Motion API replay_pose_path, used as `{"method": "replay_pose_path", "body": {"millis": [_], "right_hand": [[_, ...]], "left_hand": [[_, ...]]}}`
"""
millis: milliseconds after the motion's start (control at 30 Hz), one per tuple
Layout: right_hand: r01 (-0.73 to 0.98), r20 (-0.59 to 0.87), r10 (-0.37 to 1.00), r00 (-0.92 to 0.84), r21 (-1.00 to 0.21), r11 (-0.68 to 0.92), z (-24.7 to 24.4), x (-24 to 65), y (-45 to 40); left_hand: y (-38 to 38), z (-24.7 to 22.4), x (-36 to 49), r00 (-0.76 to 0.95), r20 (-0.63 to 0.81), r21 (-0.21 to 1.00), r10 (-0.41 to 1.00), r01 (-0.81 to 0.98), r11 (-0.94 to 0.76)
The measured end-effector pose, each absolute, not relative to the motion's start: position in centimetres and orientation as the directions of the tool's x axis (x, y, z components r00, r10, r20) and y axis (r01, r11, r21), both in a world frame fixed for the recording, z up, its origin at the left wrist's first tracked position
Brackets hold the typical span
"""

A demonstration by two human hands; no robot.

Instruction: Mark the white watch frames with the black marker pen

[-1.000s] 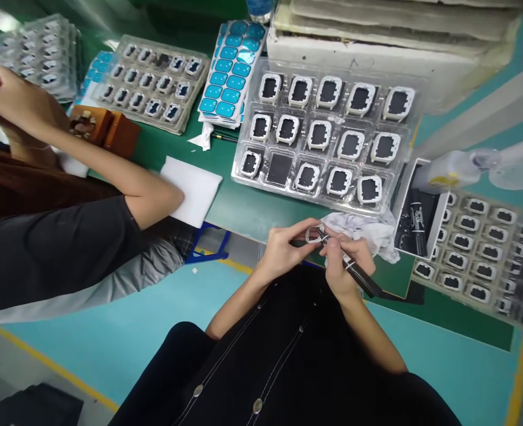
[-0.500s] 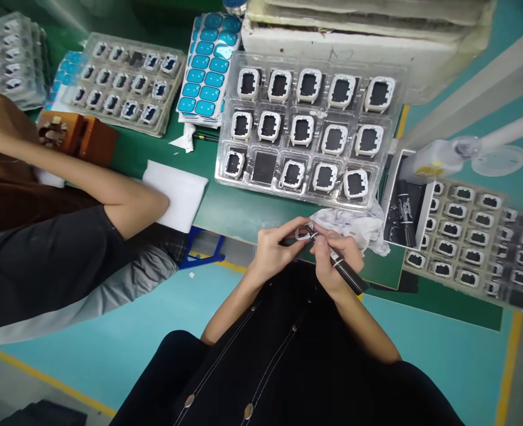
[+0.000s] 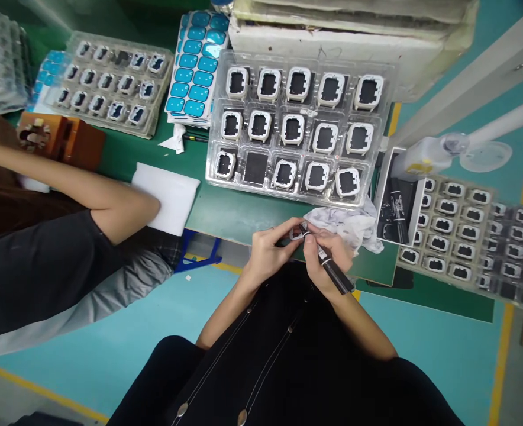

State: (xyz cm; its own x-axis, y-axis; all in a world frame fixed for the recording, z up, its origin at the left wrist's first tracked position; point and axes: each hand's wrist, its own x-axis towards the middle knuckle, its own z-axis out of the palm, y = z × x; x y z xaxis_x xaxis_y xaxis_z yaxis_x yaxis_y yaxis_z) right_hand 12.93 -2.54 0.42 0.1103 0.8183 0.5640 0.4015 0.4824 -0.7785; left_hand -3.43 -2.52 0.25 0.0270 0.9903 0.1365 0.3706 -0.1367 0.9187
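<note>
The tray [image 3: 255, 168] is seen farther left than half a second earlier; both grips are unchanged. In front of the tray, a casing [image 3: 295, 236] is pinched by the left hand [image 3: 268, 251]; a marker [image 3: 336, 275] is gripped by the right hand [image 3: 326, 257], its tip at the casing. Fourteen white casings [image 3: 292, 142] are seated in the tray; right of it, another marker [image 3: 398, 207] is contained in a box [image 3: 416, 216].

"What's in your left fingers [image 3: 283, 228]?"
"A small pale frame [image 3: 296, 235], partly hidden by my grip, held at the bench's [image 3: 235, 207] near edge."
"And the marker [image 3: 335, 275]?"
"Black, white-printed, slanting in my right fingers [image 3: 311, 248], thick end toward me, other end at the frame; whether they touch, I can't tell."
</note>
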Motion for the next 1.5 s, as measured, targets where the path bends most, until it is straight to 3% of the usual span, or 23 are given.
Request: {"method": "replay_pose_path", "body": {"millis": [133,367,567,733,900,1100,1267,1500], "right_hand": [[0.451,0.668,0.743,0.035,-0.675,0.585,0.74,12.87,-2.06],[0.346,0.394,0.908,0.142,-0.879,0.327,1.47,13.3,-2.49],[0.438,0.63,0.777,0.004,-0.699,0.565,1.05,12.95,-2.02],[0.402,0.486,0.863,0.136,-0.823,0.401,0.83,12.79,-2.36],[0.382,0.502,0.86,0.094,-0.815,0.435,1.01,13.04,-2.59],[0.39,0.427,0.892,0.147,-0.854,0.345,1.28,13.08,-2.7],[0.359,0.399,0.908,0.126,-0.872,0.333,1.36,13.29,-2.58],[0.257,0.355,0.907,0.226,-0.92,0.296,0.66,13.24,-2.88]], "left_hand": [[-2.48,0.35,-3.5,0.032,0.151,0.911,0.988,0.383,-0.152],[-2.51,0.37,-3.5,0.022,0.117,0.922,0.993,0.37,-0.117],[-2.44,0.5,-3.64,0.021,0.138,0.917,0.99,0.376,-0.136],[-2.42,0.45,-3.53,0.014,0.135,0.91,0.991,0.394,-0.13],[-2.49,0.42,-3.52,0.018,0.135,0.903,0.991,0.408,-0.131],[-2.39,0.64,-3.59,0.031,0.121,0.908,0.992,0.401,-0.124],[-2.09,0.52,-3.7,0.034,0.042,0.961,0.999,0.273,-0.049],[-1.82,0.67,-3.9,0.063,-0.085,0.994,0.994,0.074,0.08]]}}
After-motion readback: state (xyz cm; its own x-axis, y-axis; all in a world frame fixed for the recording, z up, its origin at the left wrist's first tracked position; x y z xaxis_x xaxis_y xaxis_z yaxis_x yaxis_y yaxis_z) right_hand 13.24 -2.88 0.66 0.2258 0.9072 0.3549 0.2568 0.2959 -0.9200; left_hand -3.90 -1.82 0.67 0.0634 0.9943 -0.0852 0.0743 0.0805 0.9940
